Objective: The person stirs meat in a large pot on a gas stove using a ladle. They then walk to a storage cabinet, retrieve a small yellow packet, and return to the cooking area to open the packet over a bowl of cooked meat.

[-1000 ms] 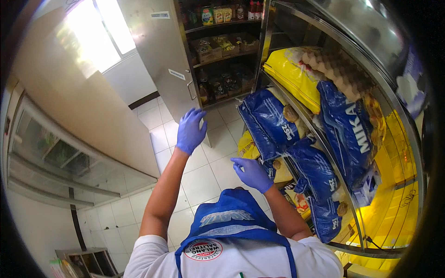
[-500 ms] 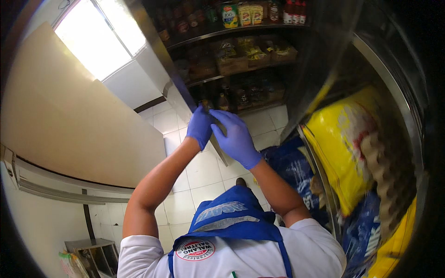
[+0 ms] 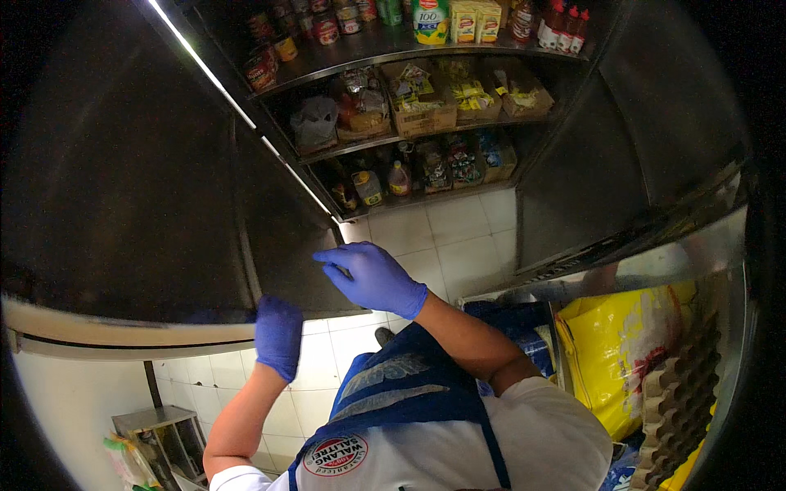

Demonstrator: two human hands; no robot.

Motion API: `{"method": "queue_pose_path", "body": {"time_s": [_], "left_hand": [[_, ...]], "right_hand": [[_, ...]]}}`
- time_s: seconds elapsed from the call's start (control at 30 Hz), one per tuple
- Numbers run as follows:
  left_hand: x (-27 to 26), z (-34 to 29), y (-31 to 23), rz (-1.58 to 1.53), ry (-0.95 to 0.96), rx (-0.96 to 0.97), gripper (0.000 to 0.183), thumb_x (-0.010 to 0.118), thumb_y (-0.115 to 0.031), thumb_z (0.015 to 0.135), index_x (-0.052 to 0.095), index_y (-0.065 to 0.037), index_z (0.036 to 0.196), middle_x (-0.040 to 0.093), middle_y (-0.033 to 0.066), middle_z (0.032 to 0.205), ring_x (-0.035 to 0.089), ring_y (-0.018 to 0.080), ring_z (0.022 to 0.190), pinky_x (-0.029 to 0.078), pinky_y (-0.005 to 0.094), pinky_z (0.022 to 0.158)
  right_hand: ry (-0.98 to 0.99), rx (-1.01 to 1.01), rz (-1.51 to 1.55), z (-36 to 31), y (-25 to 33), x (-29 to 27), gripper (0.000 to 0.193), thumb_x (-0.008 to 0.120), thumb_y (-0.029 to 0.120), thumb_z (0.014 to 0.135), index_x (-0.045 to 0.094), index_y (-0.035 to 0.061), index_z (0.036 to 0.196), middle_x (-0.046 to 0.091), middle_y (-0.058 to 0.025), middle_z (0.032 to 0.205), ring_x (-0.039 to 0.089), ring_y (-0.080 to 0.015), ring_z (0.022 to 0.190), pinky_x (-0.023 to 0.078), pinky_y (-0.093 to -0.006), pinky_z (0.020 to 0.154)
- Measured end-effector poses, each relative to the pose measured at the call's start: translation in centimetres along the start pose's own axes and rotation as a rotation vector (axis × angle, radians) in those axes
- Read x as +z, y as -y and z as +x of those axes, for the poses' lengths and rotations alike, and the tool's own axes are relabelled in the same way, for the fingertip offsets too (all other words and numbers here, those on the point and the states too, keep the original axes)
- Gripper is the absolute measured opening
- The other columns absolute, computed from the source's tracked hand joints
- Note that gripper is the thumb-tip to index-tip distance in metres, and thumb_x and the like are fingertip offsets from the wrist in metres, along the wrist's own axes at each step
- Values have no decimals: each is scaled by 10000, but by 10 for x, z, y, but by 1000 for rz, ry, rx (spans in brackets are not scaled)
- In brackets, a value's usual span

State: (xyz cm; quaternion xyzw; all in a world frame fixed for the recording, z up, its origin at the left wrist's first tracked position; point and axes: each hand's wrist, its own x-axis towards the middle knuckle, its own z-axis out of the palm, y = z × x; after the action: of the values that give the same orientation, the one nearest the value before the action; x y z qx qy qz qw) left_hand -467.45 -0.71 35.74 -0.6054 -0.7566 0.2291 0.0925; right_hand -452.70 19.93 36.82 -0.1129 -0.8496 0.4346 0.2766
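Note:
My left hand (image 3: 278, 337), in a blue-purple glove, is at the lower edge of the dark left cabinet door (image 3: 176, 204). Its fingers point away from me against that door, foreshortened and shadowed, so their grip cannot be made out. Further forward and to the right, my right hand (image 3: 372, 278), gloved alike, holds nothing. Its fingers stretch leftward with the thumb apart, in front of the same door's right end. Beyond both hands stands the metal cabinet's shelving (image 3: 385, 57), with its left and right doors (image 3: 589, 164) swung outward.
Shelves carry cans (image 3: 327, 31), a green-yellow pouch (image 3: 430, 20), red-capped bottles (image 3: 565, 29), cardboard boxes of sachets (image 3: 422, 119) and jugs (image 3: 399, 178). At right lie a yellow sack (image 3: 610, 360) and egg trays (image 3: 679, 401). A small metal rack (image 3: 164, 434) stands lower left.
The left door has swung out toward me and left, now hiding the window, and the shelves show more fully. My hands have moved apart, the left one back toward me.

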Motion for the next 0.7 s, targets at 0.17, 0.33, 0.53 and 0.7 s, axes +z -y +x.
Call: {"method": "queue_pose_path", "body": {"time_s": [0.17,0.33,0.53,0.7], "left_hand": [[39,-40,70,-214,-192,-109,74,610,-114,779,681,-118,758,654,140,797,632,362,875,466,482,866],[81,-49,122,-218,-196,-108,94,637,-138,814,709,-84,839,674,173,902,636,387,911,495,514,892],[120,-66,139,-334,-317,-216,117,641,-134,834,733,-96,896,697,175,945,647,397,926,497,512,894],[61,-20,117,-460,-64,-295,398,737,-88,762,734,-103,1161,725,176,1014,664,390,964,496,493,904]], "right_hand": [[78,56,-15,17,-20,18,260,607,177,969,722,71,1177,733,-185,1041,701,-368,939,554,-448,857],[128,121,-177,28,-56,28,256,600,176,968,726,65,1161,731,-188,1071,700,-372,967,553,-444,882],[-19,75,-143,66,-73,22,232,609,202,938,722,54,1077,718,-212,947,694,-411,864,556,-499,781],[-245,138,-193,98,-143,-16,202,607,192,935,732,53,1010,715,-215,922,694,-423,842,553,-492,743]]}}
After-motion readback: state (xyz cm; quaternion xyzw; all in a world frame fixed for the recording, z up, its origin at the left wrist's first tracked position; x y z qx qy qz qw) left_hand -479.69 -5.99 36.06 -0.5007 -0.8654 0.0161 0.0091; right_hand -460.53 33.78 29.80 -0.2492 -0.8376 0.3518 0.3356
